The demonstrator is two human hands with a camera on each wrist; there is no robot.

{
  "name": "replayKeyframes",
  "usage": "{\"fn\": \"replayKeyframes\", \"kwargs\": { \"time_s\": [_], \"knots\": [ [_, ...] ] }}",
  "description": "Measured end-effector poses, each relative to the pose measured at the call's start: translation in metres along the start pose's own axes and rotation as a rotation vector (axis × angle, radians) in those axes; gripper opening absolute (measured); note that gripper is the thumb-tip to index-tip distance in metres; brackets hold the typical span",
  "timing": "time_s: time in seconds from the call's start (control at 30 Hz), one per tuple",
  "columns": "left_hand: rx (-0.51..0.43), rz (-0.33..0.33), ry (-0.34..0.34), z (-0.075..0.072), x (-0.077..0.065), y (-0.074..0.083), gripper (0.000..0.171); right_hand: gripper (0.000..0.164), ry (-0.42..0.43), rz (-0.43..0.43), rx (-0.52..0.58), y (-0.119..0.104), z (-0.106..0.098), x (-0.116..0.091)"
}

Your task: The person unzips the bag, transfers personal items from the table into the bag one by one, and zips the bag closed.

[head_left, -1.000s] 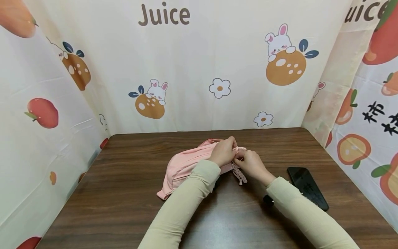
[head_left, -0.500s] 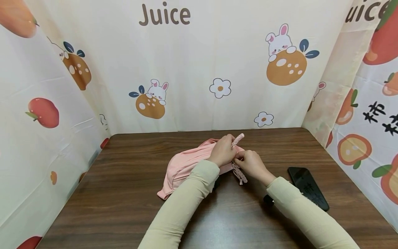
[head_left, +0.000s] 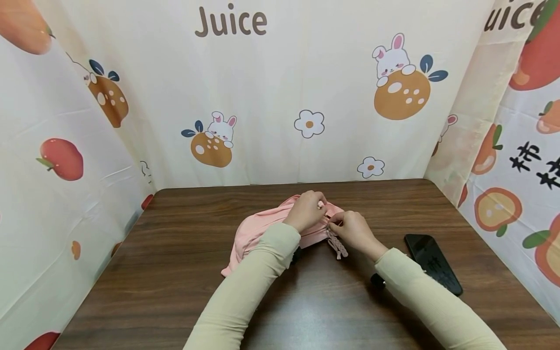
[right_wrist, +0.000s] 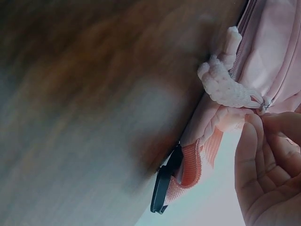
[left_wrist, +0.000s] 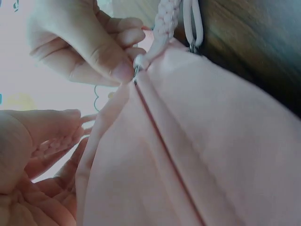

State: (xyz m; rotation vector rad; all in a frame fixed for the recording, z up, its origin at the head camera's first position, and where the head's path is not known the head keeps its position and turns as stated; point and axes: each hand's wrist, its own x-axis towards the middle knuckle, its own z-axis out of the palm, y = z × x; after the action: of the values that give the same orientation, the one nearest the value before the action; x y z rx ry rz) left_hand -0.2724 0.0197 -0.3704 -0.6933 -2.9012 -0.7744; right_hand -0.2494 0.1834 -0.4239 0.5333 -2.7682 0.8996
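A pink waist bag [head_left: 253,238] lies on the table under both hands. My left hand [head_left: 307,210] is over its top, gripping a braided cord pull [left_wrist: 59,143] whose thin loops reach to the bag's edge. At the bag's right end, my right hand [head_left: 353,232] pinches the fabric with thumb and fingers beside a zipper's metal slider [right_wrist: 265,104]. Another braided pull [right_wrist: 230,92] hangs from that end. The seam of a zipper [left_wrist: 162,136] runs down the pink fabric in the left wrist view.
A black phone [head_left: 433,264] lies to the right of the right forearm. One black buckle [right_wrist: 162,188] sits on the ribbed strap end; a small black piece [head_left: 377,280] lies beside the right sleeve. Printed curtains [head_left: 271,97] border the table [head_left: 175,253].
My left hand has shifted left along the bag. The braided pull in it first pointed right, then stuck up, and is now mostly tucked in the fingers. My right hand has stayed put.
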Motion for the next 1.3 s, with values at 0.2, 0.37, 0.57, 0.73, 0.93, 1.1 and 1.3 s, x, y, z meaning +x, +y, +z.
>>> {"fn": "replayKeyframes", "kwargs": {
  "time_s": [0.2,0.37,0.57,0.73,0.93,1.1,1.3],
  "knots": [
    [0.02,0.01,-0.007,-0.008,-0.003,-0.007,0.017,0.008,0.003,0.009,0.002,-0.001,0.0,0.0],
    [0.055,0.017,0.004,-0.017,-0.008,-0.012,0.019,0.009,0.004,0.007,-0.001,-0.001,0.0,0.001],
    [0.082,0.018,0.003,-0.026,-0.013,-0.016,0.015,0.009,0.014,0.002,0.001,-0.002,0.0,0.003],
    [0.076,0.042,0.013,-0.03,-0.017,-0.017,0.016,0.009,0.017,-0.001,-0.001,-0.003,0.0,0.004],
    [0.059,0.088,0.059,-0.031,-0.024,-0.022,0.016,0.01,0.012,0.001,-0.004,-0.002,0.001,0.003],
    [0.06,0.123,0.102,-0.031,-0.029,-0.028,0.015,0.011,0.018,-0.001,-0.004,-0.001,0.002,0.003],
    [0.03,0.117,0.121,-0.035,-0.035,-0.033,0.013,0.011,0.026,-0.005,0.007,0.0,0.001,0.003]
  ]
}}
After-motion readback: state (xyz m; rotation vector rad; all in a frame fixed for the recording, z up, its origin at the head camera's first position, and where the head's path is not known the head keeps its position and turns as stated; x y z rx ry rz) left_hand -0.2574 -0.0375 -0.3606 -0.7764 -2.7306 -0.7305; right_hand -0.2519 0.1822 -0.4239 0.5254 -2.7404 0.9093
